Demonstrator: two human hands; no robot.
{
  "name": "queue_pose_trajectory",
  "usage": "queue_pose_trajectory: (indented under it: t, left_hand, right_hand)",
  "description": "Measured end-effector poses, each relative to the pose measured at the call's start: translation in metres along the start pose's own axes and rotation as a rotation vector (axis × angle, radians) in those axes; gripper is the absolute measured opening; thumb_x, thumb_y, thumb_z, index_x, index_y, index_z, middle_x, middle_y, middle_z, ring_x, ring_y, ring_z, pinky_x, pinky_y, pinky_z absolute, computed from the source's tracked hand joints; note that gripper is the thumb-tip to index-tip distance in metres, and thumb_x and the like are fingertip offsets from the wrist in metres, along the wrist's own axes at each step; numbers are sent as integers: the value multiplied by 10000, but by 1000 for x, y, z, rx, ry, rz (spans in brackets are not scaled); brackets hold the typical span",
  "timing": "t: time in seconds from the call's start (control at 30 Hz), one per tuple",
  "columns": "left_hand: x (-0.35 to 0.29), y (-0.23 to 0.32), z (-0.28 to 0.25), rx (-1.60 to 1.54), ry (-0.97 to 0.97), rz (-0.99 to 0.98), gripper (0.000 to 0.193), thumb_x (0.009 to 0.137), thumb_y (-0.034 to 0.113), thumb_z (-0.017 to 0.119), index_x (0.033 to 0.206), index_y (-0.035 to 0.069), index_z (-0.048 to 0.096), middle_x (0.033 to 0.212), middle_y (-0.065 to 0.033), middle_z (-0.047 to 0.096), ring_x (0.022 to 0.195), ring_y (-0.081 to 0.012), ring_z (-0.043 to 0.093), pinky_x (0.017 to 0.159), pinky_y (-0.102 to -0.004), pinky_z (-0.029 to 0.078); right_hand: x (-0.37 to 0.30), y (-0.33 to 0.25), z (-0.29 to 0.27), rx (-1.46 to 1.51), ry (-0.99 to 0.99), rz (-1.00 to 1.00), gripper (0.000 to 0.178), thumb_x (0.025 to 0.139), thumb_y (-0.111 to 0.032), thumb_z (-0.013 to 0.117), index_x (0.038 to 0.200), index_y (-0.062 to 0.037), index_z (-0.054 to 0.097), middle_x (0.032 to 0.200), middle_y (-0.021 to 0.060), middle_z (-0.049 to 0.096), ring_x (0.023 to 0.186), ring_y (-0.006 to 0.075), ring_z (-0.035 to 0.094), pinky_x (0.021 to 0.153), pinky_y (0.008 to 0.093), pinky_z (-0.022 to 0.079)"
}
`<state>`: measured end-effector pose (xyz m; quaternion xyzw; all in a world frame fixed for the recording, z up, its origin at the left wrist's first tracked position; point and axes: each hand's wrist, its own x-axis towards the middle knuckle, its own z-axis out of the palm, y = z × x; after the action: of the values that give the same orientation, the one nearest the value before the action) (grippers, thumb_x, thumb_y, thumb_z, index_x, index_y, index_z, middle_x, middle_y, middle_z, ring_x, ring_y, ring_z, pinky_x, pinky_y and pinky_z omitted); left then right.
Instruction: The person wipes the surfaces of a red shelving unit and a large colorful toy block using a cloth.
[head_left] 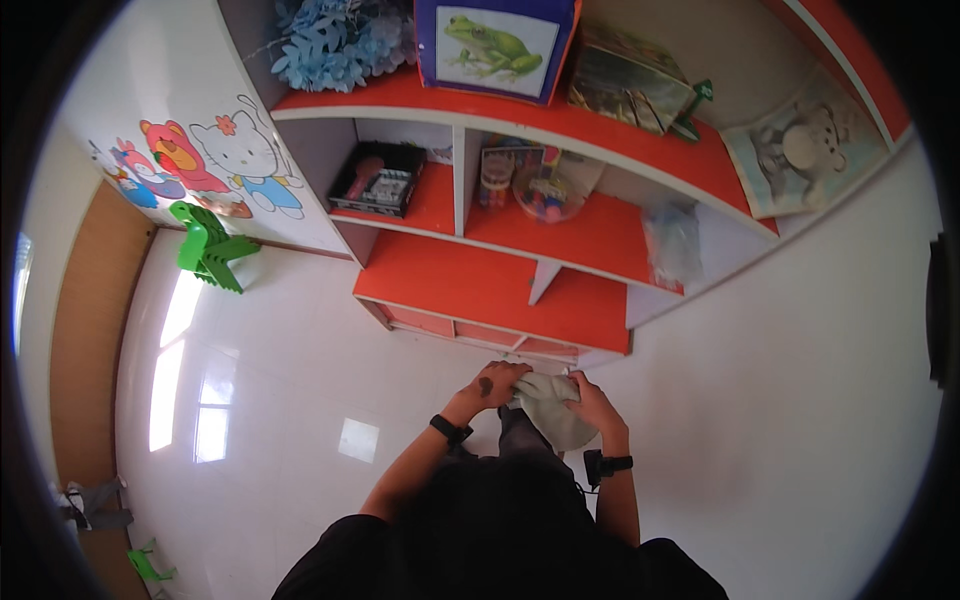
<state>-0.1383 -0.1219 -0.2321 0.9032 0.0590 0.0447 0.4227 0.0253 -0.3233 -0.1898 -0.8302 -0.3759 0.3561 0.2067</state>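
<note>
Lower centre of frame: pale grey cloth [556, 418], held btwn both hands in front of the wearer's dark trousers [522, 436]. L hand [498, 384] at cloth's upper L, fingers closed on the edge; R hand [590, 400] at its R edge, fingers narrow w/ fabric in them. Upper part bunched, lower part hanging loose. Exact finger placement hard to call: hands are small in view, some fingertips hidden.

Step in hand, my read: two-handed handling of cloth, prob. gathering or folding. Next move calls for a firm hold at both sides, loose lower part brought under control, & care not to brush the furniture just beyond.

Surroundings: red-and-white shelf unit [450, 270], centre to upper R; its low front edge near hands, apart from them. Middle level: black tray [376, 210], upper L of centre; clear bowl [550, 208] w/ small coloured items, R of tray. Green plastic item [205, 245] on floor [280, 380], L side.
</note>
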Motion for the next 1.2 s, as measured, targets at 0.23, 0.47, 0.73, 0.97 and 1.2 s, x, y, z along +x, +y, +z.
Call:
queue_pose_trajectory:
  t: [0.23,0.47,0.73,0.97,1.2]
  left_hand:
    - [131,11,-97,380,217,108,560,725,-23,540,1274,83,570,1236,-152,596,1217,-341,516,1060,-437,381]
    - [206,-29,-105,654,374,56,502,819,54,554,1318,105,553,1330,-122,542,1307,-307,446,1119,-459,319]
    - [209,-91,-89,351,227,55,669,786,-5,590,1428,118,448,1432,-131,461,1376,-320,380,1145,-462,290]
    - [209,-108,-95,329,209,197,773,686,2,661,1416,110,429,1392,-140,469,1327,-335,417,1100,-456,331]
    - [195,-127,-120,204,168,290,672,738,-52,547,1389,101,482,1381,-140,489,1313,-338,445,1074,-491,359]
  right_hand:
    - [126,-23,-92,-119,332,-421,455,798,13,646,1240,-63,572,1212,193,607,1159,376,558,971,464,426]
    - [245,-11,-108,-225,555,-619,482,755,26,638,1225,-70,591,1310,148,543,1204,383,503,1028,507,376]
    - [274,0,-63,-384,883,-558,406,754,-31,509,1132,-76,651,1260,109,614,1161,329,572,967,493,417]
    - [277,-5,-66,-442,975,-527,412,730,-92,507,1123,-92,627,1211,110,609,1125,362,561,963,514,412]
    - [272,-32,-53,-351,940,-481,408,727,-95,574,1133,-60,596,1211,171,556,1139,412,507,967,552,385]
